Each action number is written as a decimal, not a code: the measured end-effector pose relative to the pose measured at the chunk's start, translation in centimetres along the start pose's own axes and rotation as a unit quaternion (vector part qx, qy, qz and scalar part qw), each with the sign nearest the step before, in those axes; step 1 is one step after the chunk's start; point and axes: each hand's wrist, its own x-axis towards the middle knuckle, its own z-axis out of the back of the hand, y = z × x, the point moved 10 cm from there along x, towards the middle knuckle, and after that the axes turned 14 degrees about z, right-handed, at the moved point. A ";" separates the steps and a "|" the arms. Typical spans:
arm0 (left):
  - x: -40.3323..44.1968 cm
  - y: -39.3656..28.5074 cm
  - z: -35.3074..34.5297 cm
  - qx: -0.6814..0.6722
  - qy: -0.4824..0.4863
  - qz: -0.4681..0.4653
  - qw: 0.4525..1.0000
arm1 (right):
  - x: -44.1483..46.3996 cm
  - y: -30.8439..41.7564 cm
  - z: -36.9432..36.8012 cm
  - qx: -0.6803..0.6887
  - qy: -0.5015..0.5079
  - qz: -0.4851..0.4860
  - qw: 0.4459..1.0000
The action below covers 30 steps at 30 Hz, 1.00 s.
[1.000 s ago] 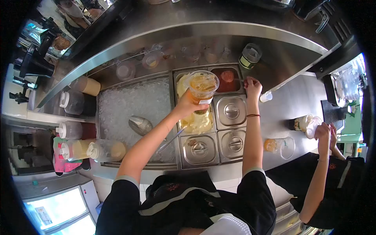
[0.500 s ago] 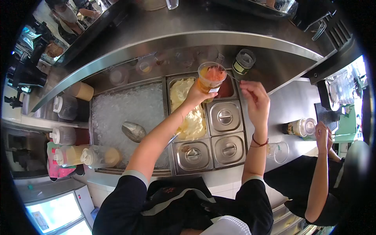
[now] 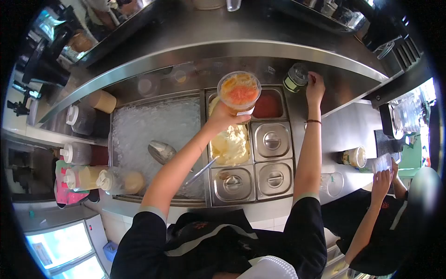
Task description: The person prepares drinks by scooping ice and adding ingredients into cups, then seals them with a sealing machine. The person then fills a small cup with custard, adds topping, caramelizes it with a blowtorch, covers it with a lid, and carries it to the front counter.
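My left hand (image 3: pixel 224 119) is closed round a clear plastic cup (image 3: pixel 239 93) with a white label low on its side. Orange and pinkish-red pieces lie at the top of the cup. It is held above a pan of pale yellow cream (image 3: pixel 232 144) and beside a pan of dark red filling (image 3: pixel 268 104). My right hand (image 3: pixel 316 87) has its fingers bent together at the right rim of a clear jar (image 3: pixel 295 77) with a green and black label. Whatever is pinched in those fingers, if anything, is too small to make out.
A metal scoop (image 3: pixel 161 152) rests in the ice bin (image 3: pixel 139 125). Lidded steel pans (image 3: pixel 272 141) sit near me. Several white-capped bottles (image 3: pixel 79 179) stand at left. At right, a co-worker's hand (image 3: pixel 382 180) holds a clear container, near a cup (image 3: pixel 355 157).
My right hand has moved from beside the cup to the jar's right rim. My left hand has shifted the cup slightly left and toward me. The co-worker's hands now hold a clear container.
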 end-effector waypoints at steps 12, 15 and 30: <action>-16.8 -2.3 10.1 -0.063 -0.028 0.052 0.996 | -12.0 30.3 -10.6 0.338 0.294 -0.012 0.894; -22.4 -2.9 13.5 -0.068 -0.057 0.058 0.994 | -19.0 41.6 -13.1 0.463 0.377 0.007 0.802; -37.6 -6.1 24.8 -0.146 -0.173 0.088 0.970 | -39.4 42.6 -25.3 0.083 0.656 -0.136 0.738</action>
